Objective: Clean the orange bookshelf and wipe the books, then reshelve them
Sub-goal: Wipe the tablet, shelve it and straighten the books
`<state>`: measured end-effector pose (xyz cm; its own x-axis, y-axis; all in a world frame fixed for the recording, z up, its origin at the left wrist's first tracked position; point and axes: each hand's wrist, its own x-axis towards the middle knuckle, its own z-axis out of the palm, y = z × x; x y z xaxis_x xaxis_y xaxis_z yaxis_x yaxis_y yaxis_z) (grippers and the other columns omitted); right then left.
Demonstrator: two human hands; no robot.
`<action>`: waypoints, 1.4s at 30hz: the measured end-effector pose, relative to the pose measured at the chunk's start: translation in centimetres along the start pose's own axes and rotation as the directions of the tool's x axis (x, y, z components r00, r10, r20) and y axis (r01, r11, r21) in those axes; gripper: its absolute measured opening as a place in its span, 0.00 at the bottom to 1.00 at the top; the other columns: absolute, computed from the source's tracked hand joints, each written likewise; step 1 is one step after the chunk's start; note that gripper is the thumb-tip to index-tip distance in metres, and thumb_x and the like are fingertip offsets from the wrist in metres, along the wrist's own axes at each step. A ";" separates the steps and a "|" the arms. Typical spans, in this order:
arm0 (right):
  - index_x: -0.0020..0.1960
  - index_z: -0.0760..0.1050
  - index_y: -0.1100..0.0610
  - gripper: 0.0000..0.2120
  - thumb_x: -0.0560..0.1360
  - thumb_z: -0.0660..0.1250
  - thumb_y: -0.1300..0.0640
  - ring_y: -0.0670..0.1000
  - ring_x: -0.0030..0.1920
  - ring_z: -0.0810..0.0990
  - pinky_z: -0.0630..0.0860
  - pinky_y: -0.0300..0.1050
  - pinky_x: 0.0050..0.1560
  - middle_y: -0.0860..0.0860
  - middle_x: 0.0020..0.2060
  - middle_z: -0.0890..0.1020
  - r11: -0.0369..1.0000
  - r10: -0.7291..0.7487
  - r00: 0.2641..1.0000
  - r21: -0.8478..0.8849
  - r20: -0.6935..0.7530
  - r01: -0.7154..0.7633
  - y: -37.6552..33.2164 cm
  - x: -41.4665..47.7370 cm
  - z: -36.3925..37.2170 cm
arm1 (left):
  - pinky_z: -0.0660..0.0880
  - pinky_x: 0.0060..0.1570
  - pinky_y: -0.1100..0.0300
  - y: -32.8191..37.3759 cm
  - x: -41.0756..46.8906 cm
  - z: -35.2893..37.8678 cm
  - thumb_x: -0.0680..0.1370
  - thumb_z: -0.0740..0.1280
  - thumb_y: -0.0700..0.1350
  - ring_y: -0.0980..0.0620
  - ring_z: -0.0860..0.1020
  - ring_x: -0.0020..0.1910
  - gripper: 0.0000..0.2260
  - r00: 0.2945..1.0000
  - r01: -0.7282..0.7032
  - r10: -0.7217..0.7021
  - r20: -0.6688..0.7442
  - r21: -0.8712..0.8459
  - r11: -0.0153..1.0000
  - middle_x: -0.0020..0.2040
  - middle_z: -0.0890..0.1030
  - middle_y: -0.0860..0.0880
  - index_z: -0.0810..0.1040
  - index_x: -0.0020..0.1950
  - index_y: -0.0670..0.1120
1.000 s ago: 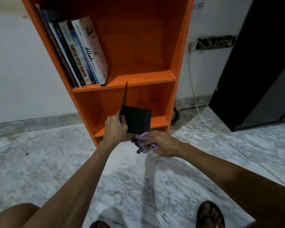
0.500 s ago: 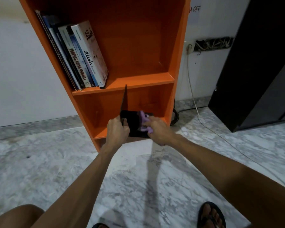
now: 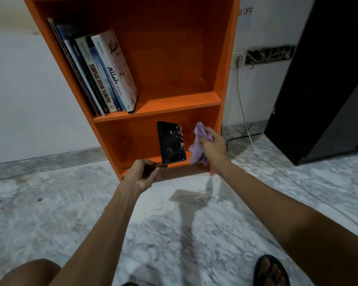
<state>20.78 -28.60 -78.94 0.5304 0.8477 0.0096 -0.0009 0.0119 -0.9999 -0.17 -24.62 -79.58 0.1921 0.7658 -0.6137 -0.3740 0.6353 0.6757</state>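
The orange bookshelf [image 3: 182, 101] stands against the white wall. Several books [image 3: 103, 75] lean to the left on its middle shelf. My left hand [image 3: 142, 175] grips the lower edge of a thin black book [image 3: 171, 142], which stands open and upright in front of the lowest compartment, its glossy cover speckled. My right hand [image 3: 213, 146] grips a purple cloth [image 3: 198, 144] just right of the book, at the compartment's right side. Whether the cloth touches the book cannot be told.
A black cabinet [image 3: 327, 79] stands at the right. A white cable [image 3: 244, 112] runs from a wall socket down to the marble floor [image 3: 174, 223]. My sandalled foot [image 3: 271, 269] is at the bottom right, my knee at the bottom left.
The black book has swung from a low flat hold to upright with its cover facing me. My right hand with the cloth moved up and to the right, off the cover.
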 end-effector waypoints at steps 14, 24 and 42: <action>0.41 0.83 0.60 0.16 0.70 0.62 0.77 0.38 0.37 0.81 0.75 0.34 0.40 0.50 0.38 0.83 0.968 -0.205 0.966 -0.113 0.154 0.224 0.1 -4.7 1.6 | 0.78 0.23 0.62 1.6 0.3 -1.5 0.77 0.55 0.35 0.45 0.81 0.24 0.10 0.983 0.178 -0.164 0.076 -0.243 0.953 0.36 0.81 0.31 0.74 0.48 0.30; 0.55 0.80 0.62 0.16 0.69 0.64 0.71 0.51 0.53 0.78 0.76 0.43 0.56 0.57 0.55 0.80 0.892 -0.349 0.913 -0.224 0.214 0.393 0.2 -4.1 4.9 | 0.76 0.22 0.61 1.7 -1.1 1.3 0.73 0.56 0.32 0.40 0.80 0.26 0.10 0.981 0.187 -0.154 0.117 -0.370 0.910 0.37 0.78 0.29 0.75 0.46 0.29; 0.55 0.83 0.62 0.17 0.72 0.62 0.72 0.42 0.45 0.79 0.72 0.28 0.42 0.54 0.55 0.83 0.870 -0.362 0.885 -0.236 0.292 0.433 -5.2 -2.4 6.0 | 0.76 0.21 0.60 0.9 0.2 1.2 0.74 0.60 0.30 0.42 0.81 0.25 0.09 0.979 0.201 -0.188 0.081 -0.215 0.956 0.49 0.80 0.31 0.75 0.52 0.30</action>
<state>14.44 -27.57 -73.76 0.2227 0.9010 0.3724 0.4292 0.2524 -0.8672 0.62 -23.76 -78.60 0.3321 0.6383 -0.6945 -0.5138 0.7399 0.4343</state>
